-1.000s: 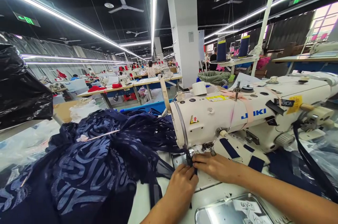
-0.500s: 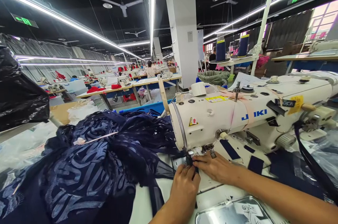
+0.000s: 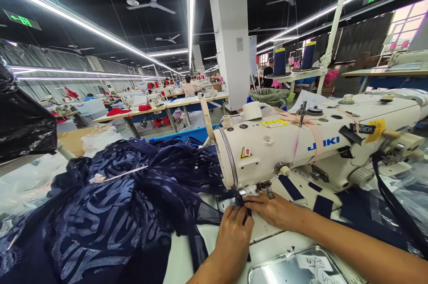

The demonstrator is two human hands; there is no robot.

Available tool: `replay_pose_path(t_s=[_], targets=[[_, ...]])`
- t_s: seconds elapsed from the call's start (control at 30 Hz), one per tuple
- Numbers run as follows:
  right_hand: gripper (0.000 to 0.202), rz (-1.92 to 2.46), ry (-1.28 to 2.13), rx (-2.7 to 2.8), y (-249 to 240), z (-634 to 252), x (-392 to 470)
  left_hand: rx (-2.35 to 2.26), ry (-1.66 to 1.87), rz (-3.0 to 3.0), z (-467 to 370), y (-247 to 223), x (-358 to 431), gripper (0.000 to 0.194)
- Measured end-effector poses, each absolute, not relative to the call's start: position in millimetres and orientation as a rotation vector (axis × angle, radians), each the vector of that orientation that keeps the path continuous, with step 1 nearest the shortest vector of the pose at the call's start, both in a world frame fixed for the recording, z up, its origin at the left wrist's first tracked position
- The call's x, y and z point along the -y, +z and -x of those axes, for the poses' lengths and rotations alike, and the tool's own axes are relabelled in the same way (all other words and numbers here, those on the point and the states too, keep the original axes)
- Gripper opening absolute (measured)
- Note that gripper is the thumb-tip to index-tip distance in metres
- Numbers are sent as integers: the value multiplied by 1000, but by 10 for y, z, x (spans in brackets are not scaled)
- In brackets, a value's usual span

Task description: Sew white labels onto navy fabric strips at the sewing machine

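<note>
My left hand (image 3: 236,232) is closed, with its bent fingers pressed on a dark fabric strip (image 3: 248,218) just in front of the presser foot (image 3: 241,193) of a white sewing machine (image 3: 267,150). My right hand (image 3: 272,210) reaches in from the right. Its fingers are stretched out and lie low, the tips touching the strip's right side beside the foot; its thumb is hidden. Most of the strip is covered by my hands. To the left, a heap of navy patterned sheer fabric (image 3: 100,212) spreads over the table, with a thin pale strip (image 3: 125,173) on top.
Small navy pieces (image 3: 323,206) lie under the machine arm. A clear-lidded tray (image 3: 284,270) with paper labels is at the front edge. A black plastic bag (image 3: 26,119) hangs at left. Thread cones (image 3: 279,62) stand behind; other sewing tables and people are farther off.
The view has shifted slightly. Both hands stay at the presser foot in nearly the same pose, and I see no clear movement of the strip.
</note>
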State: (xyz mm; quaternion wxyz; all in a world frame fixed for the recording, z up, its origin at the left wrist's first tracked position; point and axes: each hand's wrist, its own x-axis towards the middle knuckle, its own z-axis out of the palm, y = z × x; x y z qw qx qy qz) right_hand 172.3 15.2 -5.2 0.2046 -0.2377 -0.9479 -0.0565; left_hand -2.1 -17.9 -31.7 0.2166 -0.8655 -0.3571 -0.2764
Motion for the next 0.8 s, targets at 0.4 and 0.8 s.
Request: replay_pose_path(t_s=[0.4, 0.8], targets=[[34, 644, -141, 2587, -46, -1713, -177, 946, -797, 2381, -15, -281, 151, 31], [36, 738, -238, 2640, -101, -1693, -228, 962, -673, 2353, -51, -251, 95, 23]])
